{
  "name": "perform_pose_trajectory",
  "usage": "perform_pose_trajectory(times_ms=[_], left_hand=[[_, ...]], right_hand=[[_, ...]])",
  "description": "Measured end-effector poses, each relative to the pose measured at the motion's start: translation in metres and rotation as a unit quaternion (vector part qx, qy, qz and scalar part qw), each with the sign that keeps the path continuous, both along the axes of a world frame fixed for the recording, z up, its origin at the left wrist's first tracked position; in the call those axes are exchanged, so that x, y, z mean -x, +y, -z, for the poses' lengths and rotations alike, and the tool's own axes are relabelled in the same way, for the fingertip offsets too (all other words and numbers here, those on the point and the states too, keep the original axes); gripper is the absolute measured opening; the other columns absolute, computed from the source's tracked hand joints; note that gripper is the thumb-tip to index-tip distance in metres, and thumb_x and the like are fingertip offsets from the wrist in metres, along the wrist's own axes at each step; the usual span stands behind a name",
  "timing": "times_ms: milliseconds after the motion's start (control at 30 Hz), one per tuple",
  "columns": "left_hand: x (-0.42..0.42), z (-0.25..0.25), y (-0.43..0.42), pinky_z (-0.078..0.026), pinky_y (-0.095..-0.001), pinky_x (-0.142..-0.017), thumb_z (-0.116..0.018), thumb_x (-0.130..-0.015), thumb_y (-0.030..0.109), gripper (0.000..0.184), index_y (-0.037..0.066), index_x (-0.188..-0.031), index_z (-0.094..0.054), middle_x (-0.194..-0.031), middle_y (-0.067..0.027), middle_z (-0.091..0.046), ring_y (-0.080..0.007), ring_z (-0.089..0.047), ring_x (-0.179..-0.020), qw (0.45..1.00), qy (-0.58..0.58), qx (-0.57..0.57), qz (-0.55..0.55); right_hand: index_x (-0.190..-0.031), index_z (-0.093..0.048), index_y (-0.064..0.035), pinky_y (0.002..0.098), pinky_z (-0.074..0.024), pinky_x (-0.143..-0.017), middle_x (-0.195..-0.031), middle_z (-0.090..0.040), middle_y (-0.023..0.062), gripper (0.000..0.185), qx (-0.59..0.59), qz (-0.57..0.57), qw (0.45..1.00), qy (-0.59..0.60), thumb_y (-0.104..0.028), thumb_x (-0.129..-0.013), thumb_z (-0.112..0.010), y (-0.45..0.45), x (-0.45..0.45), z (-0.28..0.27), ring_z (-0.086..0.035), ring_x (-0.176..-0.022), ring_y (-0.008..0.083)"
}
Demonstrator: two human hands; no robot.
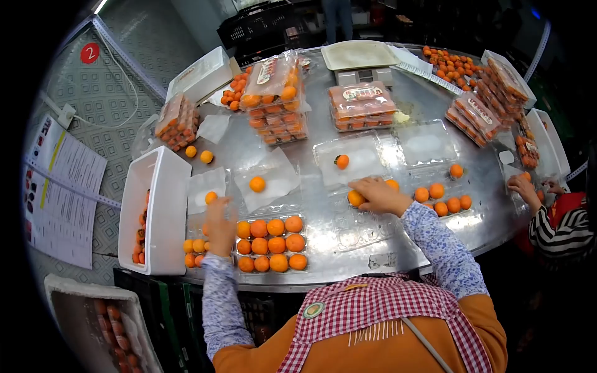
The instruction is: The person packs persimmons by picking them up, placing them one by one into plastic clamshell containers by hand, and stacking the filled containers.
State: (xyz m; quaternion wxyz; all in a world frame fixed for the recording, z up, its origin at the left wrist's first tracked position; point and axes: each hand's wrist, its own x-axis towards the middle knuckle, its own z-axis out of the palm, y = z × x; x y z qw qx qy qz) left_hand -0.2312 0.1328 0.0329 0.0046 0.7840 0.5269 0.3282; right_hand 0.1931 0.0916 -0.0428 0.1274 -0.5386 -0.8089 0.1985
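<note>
My left hand, blurred, is over the metal table between a small group of orange fruits and a clear tray filled with orange fruits in rows. What its fingers do is smeared by motion. My right hand has its fingers on an orange fruit at the upper part of a clear empty tray. Another fruit shows just behind that hand. Farther back, a single fruit lies on a clear lid.
Packed fruit boxes are stacked at the back, beside a scale. A white foam box stands at the left. Loose fruits lie to the right. A co-worker's hands are at the right edge.
</note>
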Motion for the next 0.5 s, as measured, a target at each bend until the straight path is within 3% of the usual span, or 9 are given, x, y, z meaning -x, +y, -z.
perform_pose_trajectory(times_ms=[133, 200, 333, 400, 433, 500], left_hand=[[-0.093, -0.017, -0.048, -0.047, -0.0415, -0.083, -0.068, -0.077, 0.004, 0.027, 0.004, -0.103, -0.063, -0.102, -0.0141, -0.064, -0.0330, -0.059, -0.094, 0.980, 0.022, -0.033, 0.196], [-0.121, -0.003, -0.060, -0.046, -0.0417, -0.081, -0.067, -0.078, 0.003, 0.025, 0.004, -0.103, -0.063, -0.099, -0.0137, -0.064, -0.0329, -0.059, -0.092, 0.970, -0.029, 0.017, 0.241], [-0.169, 0.009, -0.087, -0.048, -0.0360, -0.083, -0.066, -0.083, 0.004, 0.023, 0.003, -0.105, -0.063, -0.096, -0.0116, -0.065, -0.0262, -0.061, -0.094, 0.949, -0.180, 0.134, 0.219], [-0.182, 0.013, -0.097, -0.048, -0.0319, -0.085, -0.064, -0.086, 0.004, 0.021, 0.002, -0.107, -0.063, -0.095, -0.0098, -0.066, -0.0206, -0.062, -0.096, 0.906, -0.301, 0.230, 0.190], [-0.186, 0.015, -0.100, -0.048, -0.0279, -0.088, -0.062, -0.090, 0.006, 0.025, 0.001, -0.115, -0.059, -0.100, -0.0083, -0.065, -0.0158, -0.061, -0.098, 0.872, -0.352, 0.284, 0.188], [-0.193, 0.008, -0.105, -0.049, -0.0302, -0.090, -0.057, -0.092, 0.004, 0.030, 0.001, -0.122, -0.053, -0.106, -0.0093, -0.063, -0.0176, -0.061, -0.099, 0.803, -0.444, 0.340, 0.206]], right_hand=[[-0.129, -0.051, -0.0088, 0.0443, -0.0336, -0.103, -0.124, -0.056, 0.0124, 0.061, -0.020, -0.039, 0.999, -0.002, -0.016, -0.074, -0.075, -0.003, 0.002, 0.010, -0.049, -0.119, 0.0310], [-0.128, -0.051, -0.0083, 0.0434, -0.0361, -0.101, -0.124, -0.055, 0.0134, 0.061, -0.055, -0.020, 0.997, 0.051, -0.014, -0.073, -0.075, -0.011, 0.002, 0.010, -0.050, -0.118, 0.0317], [-0.128, -0.051, -0.0068, 0.0391, -0.0430, -0.097, -0.122, -0.054, 0.0132, 0.058, -0.141, 0.060, 0.960, 0.233, -0.009, -0.075, -0.075, -0.030, 0.006, -0.007, -0.053, -0.113, 0.0300], [-0.129, -0.050, -0.0059, 0.0363, -0.0453, -0.095, -0.122, -0.054, 0.0119, 0.058, -0.101, 0.105, 0.929, 0.339, -0.008, -0.077, -0.075, -0.047, 0.014, -0.033, -0.055, -0.112, 0.0266], [-0.130, -0.049, -0.0054, 0.0351, -0.0458, -0.095, -0.123, -0.054, 0.0113, 0.058, -0.054, 0.126, 0.908, 0.396, -0.008, -0.078, -0.074, -0.056, 0.018, -0.045, -0.056, -0.112, 0.0246], [-0.132, -0.047, -0.0042, 0.0332, -0.0463, -0.094, -0.124, -0.053, 0.0102, 0.058, 0.010, 0.129, 0.847, 0.515, -0.008, -0.080, -0.074, -0.073, 0.024, -0.065, -0.056, -0.112, 0.0212]])
